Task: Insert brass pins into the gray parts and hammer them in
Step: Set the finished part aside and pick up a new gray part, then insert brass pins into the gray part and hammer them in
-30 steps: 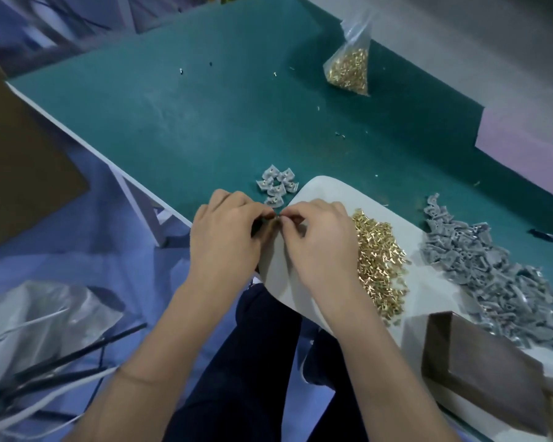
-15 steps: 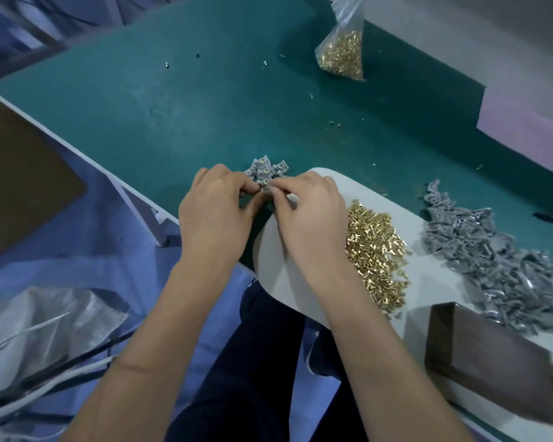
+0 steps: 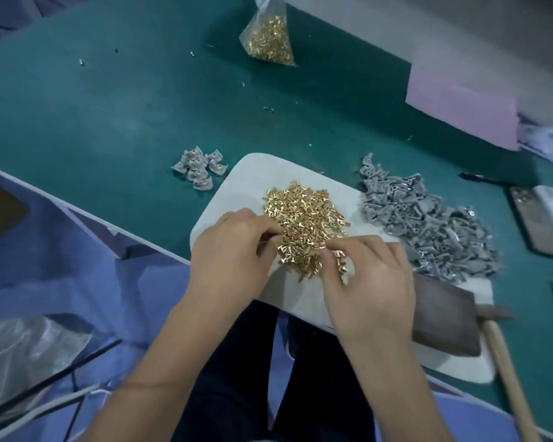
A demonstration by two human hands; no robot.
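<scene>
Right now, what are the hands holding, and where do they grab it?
Both the left hand and right hand curl fingertips into the loose pile of small shiny brass pins; which pin each pinches, or where, cannot be told.

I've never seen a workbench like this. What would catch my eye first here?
Probably the glittering heap of small brass pins on the pale oval board, with the left hand and right hand picking at its near edge. To its right sprawls a big pile of gray plastic parts. A clear plastic bag of more brass pins stands at the far side of the green tabletop.
</scene>
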